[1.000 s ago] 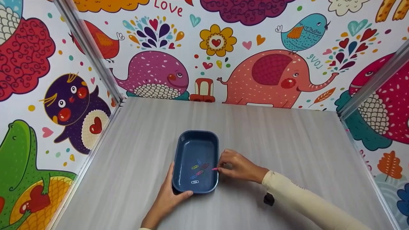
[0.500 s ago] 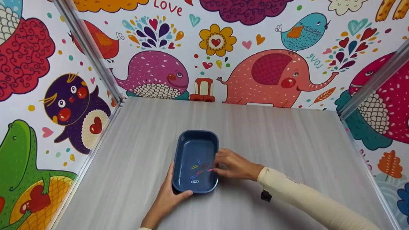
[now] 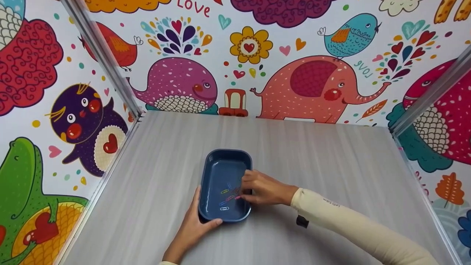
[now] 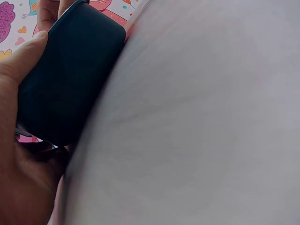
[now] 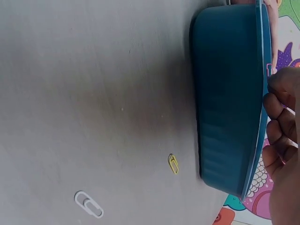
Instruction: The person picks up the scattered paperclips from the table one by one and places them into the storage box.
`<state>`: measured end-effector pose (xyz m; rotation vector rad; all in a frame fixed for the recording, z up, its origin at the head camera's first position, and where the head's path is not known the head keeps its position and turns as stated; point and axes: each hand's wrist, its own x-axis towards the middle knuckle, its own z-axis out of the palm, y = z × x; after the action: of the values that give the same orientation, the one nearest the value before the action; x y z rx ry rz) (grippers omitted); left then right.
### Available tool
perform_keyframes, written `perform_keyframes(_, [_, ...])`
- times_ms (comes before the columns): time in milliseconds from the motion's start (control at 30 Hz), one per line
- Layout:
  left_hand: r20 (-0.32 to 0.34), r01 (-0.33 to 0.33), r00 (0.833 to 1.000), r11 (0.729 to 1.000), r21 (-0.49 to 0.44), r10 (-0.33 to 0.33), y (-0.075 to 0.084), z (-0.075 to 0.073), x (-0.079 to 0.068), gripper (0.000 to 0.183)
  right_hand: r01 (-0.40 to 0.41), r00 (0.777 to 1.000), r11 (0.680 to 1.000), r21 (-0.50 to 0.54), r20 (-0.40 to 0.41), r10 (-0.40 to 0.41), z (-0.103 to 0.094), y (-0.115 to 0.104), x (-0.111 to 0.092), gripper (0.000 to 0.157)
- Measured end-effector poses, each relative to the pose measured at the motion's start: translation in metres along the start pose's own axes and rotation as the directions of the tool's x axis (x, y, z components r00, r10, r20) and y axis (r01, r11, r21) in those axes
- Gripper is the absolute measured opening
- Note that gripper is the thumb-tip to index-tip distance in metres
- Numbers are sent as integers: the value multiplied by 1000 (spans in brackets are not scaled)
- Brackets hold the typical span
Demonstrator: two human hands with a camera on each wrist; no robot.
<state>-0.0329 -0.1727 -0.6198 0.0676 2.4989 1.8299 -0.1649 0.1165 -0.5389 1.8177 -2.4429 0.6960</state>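
A deep blue rectangular tray (image 3: 222, 167) stands on the table, with several coloured paper clips lying in its near half. Among them are a yellow paper clip (image 3: 224, 191), a white paper clip (image 3: 224, 209) and a blue paper clip (image 3: 222, 203). My left hand (image 3: 192, 225) holds the tray's near left corner, thumb on the near rim and fingers along the left side. Over the right rim, my right hand (image 3: 266, 189) pinches a pink paper clip (image 5: 269, 70) between thumb and forefinger. That hand hides part of the tray's right side.
In the right wrist view, a loose yellow paper clip (image 5: 173, 163) and a larger white paper clip (image 5: 89, 204) lie on the table (image 5: 93, 93) outside the tray. Printed cartoon walls (image 3: 176, 81) with metal corner posts (image 3: 105, 59) enclose the table's back and sides.
My right hand has moved left, from beside the tray's right rim to over it, carrying the pink paper clip inward. The left hand and tray stay in place.
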Motion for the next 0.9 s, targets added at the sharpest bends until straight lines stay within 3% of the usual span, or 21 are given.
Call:
perform_keyframes(267, [-6,2,1000,1000,13,-2,1,1,-1,130,-18,997,999,-45,71,21,5,-5,6,8])
perform_keyframes(633, [-3,-19,1000,1000,5,19,-1,1,-1,130,-20,994,998,-53,109,26,12,-6,7,7])
perform_keyframes(900, [-5,-12,1000,1000,12,12,-1,0,-1,130,-42,998,999,-19,46,43,9,-8,1,7])
